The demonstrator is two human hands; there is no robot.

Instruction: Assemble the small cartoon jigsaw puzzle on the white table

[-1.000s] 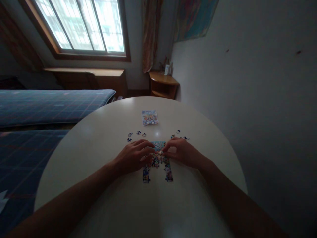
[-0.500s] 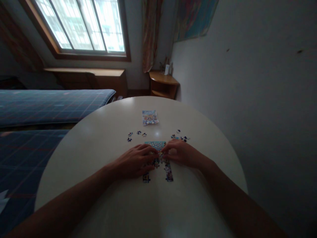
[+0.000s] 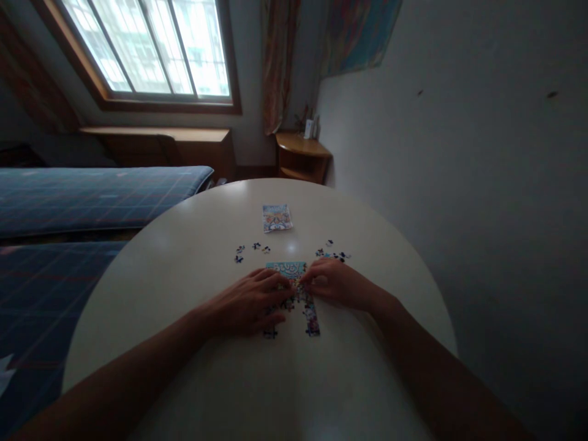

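Note:
A partly joined jigsaw puzzle (image 3: 285,267) with a light blue top edge lies on the round white table. Over its left side rests my left hand (image 3: 252,301), fingers spread and touching the pieces, covering much of that side. My right hand (image 3: 328,278) is at the puzzle's upper right, thumb and fingertips pinched together against it; whatever is between them is too small to make out. The puzzle's right strip (image 3: 312,320) reaches down toward me, and a gap shows between it and the left strip. Loose puzzle pieces (image 3: 340,256) lie just beyond my right hand.
More loose pieces (image 3: 256,245) are scattered at the upper left of the puzzle. Farther back lies a printed picture sheet or packet (image 3: 277,218). The white table (image 3: 193,214) stands between a bed with a plaid cover (image 3: 92,196) and a wall on the right.
My left hand's fingers have shifted slightly over the puzzle, covering more of the lower left strip. My right hand stays pinched at nearly the same spot. The view has moved a little.

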